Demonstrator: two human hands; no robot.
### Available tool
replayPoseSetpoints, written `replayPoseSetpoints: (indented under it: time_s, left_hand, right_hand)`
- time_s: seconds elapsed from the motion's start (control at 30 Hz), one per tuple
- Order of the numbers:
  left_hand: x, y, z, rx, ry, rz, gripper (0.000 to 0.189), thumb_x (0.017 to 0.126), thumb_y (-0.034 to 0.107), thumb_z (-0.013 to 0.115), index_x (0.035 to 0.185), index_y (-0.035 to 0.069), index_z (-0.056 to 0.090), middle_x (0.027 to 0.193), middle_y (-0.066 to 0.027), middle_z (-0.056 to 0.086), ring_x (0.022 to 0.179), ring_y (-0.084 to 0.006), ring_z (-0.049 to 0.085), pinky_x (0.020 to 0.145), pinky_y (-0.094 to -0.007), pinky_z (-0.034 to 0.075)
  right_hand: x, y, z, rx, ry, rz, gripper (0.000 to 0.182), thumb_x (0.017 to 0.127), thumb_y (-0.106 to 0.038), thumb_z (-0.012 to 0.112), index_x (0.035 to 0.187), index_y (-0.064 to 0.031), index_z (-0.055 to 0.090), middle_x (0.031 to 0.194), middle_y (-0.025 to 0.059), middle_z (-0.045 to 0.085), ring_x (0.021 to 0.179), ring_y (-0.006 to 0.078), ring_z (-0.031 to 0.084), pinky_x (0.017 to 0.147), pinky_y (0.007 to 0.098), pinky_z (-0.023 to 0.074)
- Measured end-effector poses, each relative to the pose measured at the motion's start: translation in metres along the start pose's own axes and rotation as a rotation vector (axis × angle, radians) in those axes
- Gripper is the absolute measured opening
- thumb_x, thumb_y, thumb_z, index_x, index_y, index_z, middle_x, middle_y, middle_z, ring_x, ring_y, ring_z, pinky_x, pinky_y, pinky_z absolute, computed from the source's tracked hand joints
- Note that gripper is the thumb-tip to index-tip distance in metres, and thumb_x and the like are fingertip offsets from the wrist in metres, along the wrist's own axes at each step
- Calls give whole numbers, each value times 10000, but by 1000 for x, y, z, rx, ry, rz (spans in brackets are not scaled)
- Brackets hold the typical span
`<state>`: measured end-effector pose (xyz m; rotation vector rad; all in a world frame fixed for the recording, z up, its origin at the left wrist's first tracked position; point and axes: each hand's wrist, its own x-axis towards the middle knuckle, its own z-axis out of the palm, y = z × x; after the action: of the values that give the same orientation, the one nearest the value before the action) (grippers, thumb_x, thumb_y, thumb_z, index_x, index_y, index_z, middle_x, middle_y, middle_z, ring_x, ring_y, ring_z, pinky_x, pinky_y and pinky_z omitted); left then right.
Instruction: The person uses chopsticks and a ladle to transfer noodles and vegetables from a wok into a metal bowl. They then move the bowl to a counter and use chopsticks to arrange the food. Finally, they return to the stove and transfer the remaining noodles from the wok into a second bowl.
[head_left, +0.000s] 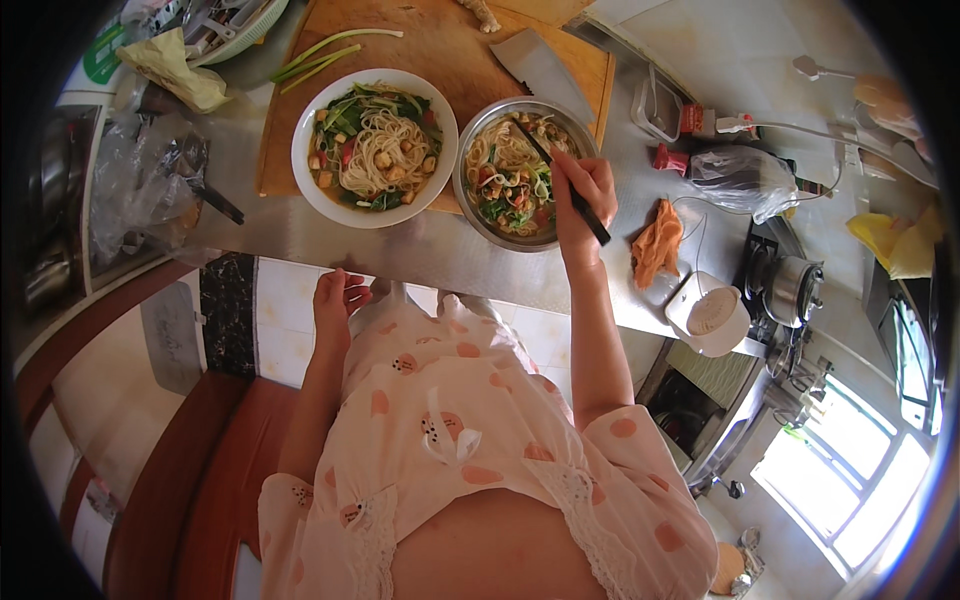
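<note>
My right hand (584, 202) grips a pair of black chopsticks (534, 145), their tips down among the noodles in a stainless steel bowl (466, 212). Noodles, leafy greens and red pieces (501, 196) fill that bowl. To its left stands a white bowl (300, 172) of noodle soup, with pale noodles (375, 154), greens and browned cubes that look like tofu. Both bowls rest partly on a wooden cutting board (435, 52) and reach over its near edge. My left hand (337, 294) hangs before the counter's front edge, fingers loosely curled and holding nothing.
A cleaver (541, 73) lies on the board behind the steel bowl, near scallion stalks (322, 54) and a ginger root (480, 13). An orange cloth (657, 244) and a white corded appliance (707, 315) are at right. Plastic bags (142, 180) crowd the left; a pot (791, 289) stands farther right.
</note>
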<state>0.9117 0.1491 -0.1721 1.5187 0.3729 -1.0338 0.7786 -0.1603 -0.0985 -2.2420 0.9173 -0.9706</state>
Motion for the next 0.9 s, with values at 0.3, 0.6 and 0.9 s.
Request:
replayPoseSetpoints:
  time_s: [0.3, 0.6, 0.9]
  left_hand:
    - [1, 0, -3, -6, -1, 5, 255, 939, 293, 469, 933, 38, 466, 877, -99, 578, 739, -170, 589, 682, -298, 525]
    - [-3, -3, -6, -6, -1, 0, 244, 940, 280, 463, 931, 37, 461, 884, -105, 577, 744, -176, 591, 685, -301, 526]
    - [-7, -6, -5, -28, 38, 10, 243, 934, 264, 471, 934, 21, 473, 883, -111, 573, 739, -180, 589, 670, -306, 527]
  right_hand:
    - [-3, -1, -17, 74, 85, 156, 165, 760, 0, 668, 921, -32, 675, 782, 72, 568, 659, 145, 550, 589, 260, 446]
    - [-3, 16, -6, 80, 100, 157, 169, 758, -2, 668, 919, -51, 690, 745, 55, 546, 636, 130, 522, 571, 250, 428]
    - [-16, -66, -18, 296, -76, 34, 224, 728, 2, 697, 948, -40, 683, 775, 67, 567, 695, 158, 543, 624, 263, 439]
